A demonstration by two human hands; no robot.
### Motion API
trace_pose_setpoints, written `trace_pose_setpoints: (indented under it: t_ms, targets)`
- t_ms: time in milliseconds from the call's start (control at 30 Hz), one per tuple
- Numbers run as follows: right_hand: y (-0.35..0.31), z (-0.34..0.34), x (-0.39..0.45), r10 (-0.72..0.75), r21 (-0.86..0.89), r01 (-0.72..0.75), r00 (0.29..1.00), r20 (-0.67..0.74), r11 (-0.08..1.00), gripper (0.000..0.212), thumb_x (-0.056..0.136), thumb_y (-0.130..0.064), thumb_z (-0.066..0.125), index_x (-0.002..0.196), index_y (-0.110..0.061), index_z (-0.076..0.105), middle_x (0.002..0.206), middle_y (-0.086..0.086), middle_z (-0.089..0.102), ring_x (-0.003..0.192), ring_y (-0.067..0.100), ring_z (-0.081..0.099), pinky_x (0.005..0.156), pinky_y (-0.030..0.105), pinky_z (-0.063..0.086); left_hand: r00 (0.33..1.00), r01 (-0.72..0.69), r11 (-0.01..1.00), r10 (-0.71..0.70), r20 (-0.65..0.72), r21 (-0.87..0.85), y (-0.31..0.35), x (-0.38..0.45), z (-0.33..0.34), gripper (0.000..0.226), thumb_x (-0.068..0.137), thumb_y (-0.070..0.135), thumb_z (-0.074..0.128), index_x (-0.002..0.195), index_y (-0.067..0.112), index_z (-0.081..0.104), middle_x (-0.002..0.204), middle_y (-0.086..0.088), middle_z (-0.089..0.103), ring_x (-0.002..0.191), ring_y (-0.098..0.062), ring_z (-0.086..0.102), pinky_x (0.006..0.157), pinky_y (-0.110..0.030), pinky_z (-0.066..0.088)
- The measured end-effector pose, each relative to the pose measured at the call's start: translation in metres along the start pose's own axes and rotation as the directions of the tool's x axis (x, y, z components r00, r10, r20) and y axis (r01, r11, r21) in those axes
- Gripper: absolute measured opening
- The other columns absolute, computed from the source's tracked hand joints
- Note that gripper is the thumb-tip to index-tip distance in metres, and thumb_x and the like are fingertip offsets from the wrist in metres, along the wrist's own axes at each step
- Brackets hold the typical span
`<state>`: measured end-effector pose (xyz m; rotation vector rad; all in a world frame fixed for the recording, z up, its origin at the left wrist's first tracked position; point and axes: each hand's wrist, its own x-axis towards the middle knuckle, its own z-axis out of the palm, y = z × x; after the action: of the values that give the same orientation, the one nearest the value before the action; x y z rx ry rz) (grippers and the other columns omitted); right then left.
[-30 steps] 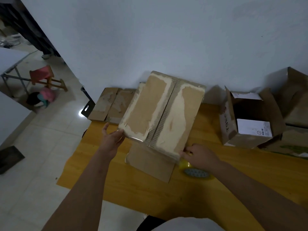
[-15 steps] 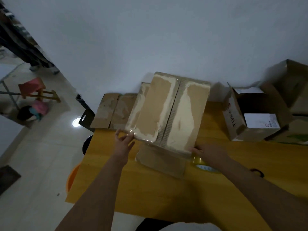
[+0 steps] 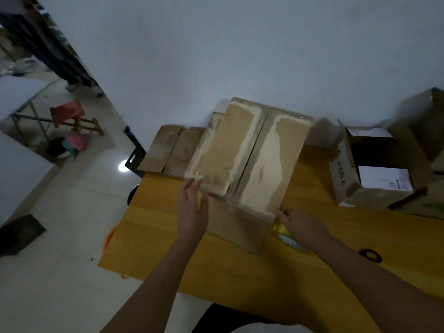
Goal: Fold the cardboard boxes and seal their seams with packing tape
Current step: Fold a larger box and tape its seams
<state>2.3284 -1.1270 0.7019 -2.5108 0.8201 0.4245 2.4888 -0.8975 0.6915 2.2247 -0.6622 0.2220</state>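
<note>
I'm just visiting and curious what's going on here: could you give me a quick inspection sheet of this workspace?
Surface: yellow wooden table against a white wall.
Job's things: cardboard box, flaps closed, seam taped; yellow tape roll beside it.
Clutter: flattened cardboard at the far left corner; open boxes on the right; black ring.
Hands: left hand open at the box's near left corner; right hand grips its near right corner.
Cables: nothing seen.
Surroundings: tiled floor, red stool.

red stool (image 3: 69,113), black ring (image 3: 370,255), yellow table (image 3: 168,241)
</note>
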Motion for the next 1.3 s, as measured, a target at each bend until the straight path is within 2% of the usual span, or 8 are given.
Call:
trace_pose_setpoints:
  t_ms: [133, 267, 433, 667, 867, 1000, 1200, 1300]
  targets:
    - [0.007, 0.0, 0.005, -0.019, 0.159, 0.01, 0.998, 0.055, 0.987, 0.063, 0.098, -0.061, 0.028, 0.099, -0.011, 0.066, 0.068, 0.005, 0.053, 0.061, 0.019, 0.05, 0.054, 0.03, 0.036, 0.924, -0.314, 0.948, 0.318, 0.212, -0.051, 0.05, -0.045, 0.047, 0.031, 0.097, 0.011, 0.045, 0.12, 0.011, 0.066, 0.134, -0.009, 0.057, 0.117, -0.022, 0.054, 0.099, -0.028, 0.041]
    - [0.018, -0.011, 0.007, -0.094, 0.327, 0.056, 0.99, 0.102, 0.943, 0.059, 0.099, -0.058, 0.029, 0.129, -0.018, 0.06, 0.122, 0.011, 0.064, 0.11, 0.03, 0.058, 0.091, 0.037, 0.045, 0.957, -0.197, 0.973, 0.164, 0.239, 0.121, 0.076, -0.067, 0.07, 0.039, 0.099, 0.02, 0.039, 0.132, 0.024, 0.058, 0.143, -0.002, 0.053, 0.133, -0.018, 0.048, 0.116, -0.042, 0.026]
    - [0.067, -0.021, -0.004, -0.069, 0.474, 0.105, 0.993, -0.093, 0.874, 0.037, 0.104, -0.038, 0.036, 0.11, -0.016, 0.065, 0.109, 0.011, 0.066, 0.1, 0.027, 0.06, 0.081, 0.034, 0.043, 0.977, -0.074, 0.956, 0.013, 0.213, 0.283, 0.089, -0.076, 0.078, 0.038, 0.102, 0.033, 0.032, 0.129, 0.025, 0.058, 0.146, 0.004, 0.051, 0.138, -0.013, 0.044, 0.119, -0.046, 0.01]
    - [0.213, 0.002, -0.022, 0.087, 0.049, -0.093, 0.989, 0.117, 0.994, 0.035, 0.098, -0.02, 0.054, 0.131, -0.009, 0.05, 0.131, 0.014, 0.048, 0.107, 0.027, 0.055, 0.088, 0.032, 0.046, 0.988, 0.062, 0.96, -0.098, 0.121, 0.273, 0.1, -0.08, 0.098, 0.037, 0.102, 0.036, 0.03, 0.12, 0.022, 0.059, 0.145, 0.003, 0.048, 0.138, -0.019, 0.042, 0.117, -0.054, 0.02]
    - [0.243, 0.023, -0.042, 0.006, -0.172, 0.03, 0.979, 0.206, 0.985, 0.046, 0.093, -0.033, 0.061, 0.132, -0.021, 0.041, 0.136, 0.005, 0.035, 0.121, 0.023, 0.043, 0.093, 0.03, 0.047, 0.981, 0.08, 0.943, -0.133, 0.144, 0.323, 0.108, -0.079, 0.098, 0.032, 0.102, 0.038, 0.034, 0.119, 0.024, 0.058, 0.145, 0.003, 0.048, 0.137, -0.02, 0.043, 0.116, -0.053, 0.024]
    - [0.238, 0.028, -0.046, -0.02, -0.425, 0.067, 0.993, 0.115, 0.903, 0.044, 0.1, -0.03, 0.048, 0.138, -0.016, 0.031, 0.138, 0.008, 0.037, 0.121, 0.023, 0.047, 0.088, 0.029, 0.049, 0.978, 0.084, 0.943, -0.14, 0.154, 0.323, 0.107, -0.08, 0.096, 0.036, 0.102, 0.04, 0.033, 0.121, 0.023, 0.058, 0.146, 0.003, 0.047, 0.138, -0.019, 0.042, 0.115, -0.054, 0.024]
    - [0.241, 0.017, -0.035, -0.041, -0.122, 0.052, 0.995, 0.094, 0.991, 0.025, 0.097, -0.02, 0.054, 0.119, -0.017, 0.042, 0.125, 0.006, 0.039, 0.078, 0.021, 0.056, 0.062, 0.032, 0.049, 0.981, 0.074, 0.945, -0.127, 0.149, 0.319, 0.109, -0.077, 0.095, 0.037, 0.101, 0.04, 0.032, 0.119, 0.021, 0.059, 0.143, 0.001, 0.049, 0.135, -0.021, 0.046, 0.113, -0.057, 0.026]
    - [0.236, 0.006, -0.032, -0.062, 0.198, 0.072, 0.996, -0.057, 0.977, 0.02, 0.094, -0.01, 0.058, 0.112, -0.016, 0.053, 0.117, 0.01, 0.053, 0.084, 0.02, 0.056, 0.069, 0.03, 0.047, 0.981, 0.082, 0.947, -0.132, 0.144, 0.31, 0.106, -0.079, 0.096, 0.035, 0.102, 0.04, 0.032, 0.117, 0.022, 0.058, 0.143, 0.003, 0.048, 0.132, -0.02, 0.047, 0.113, -0.056, 0.028]
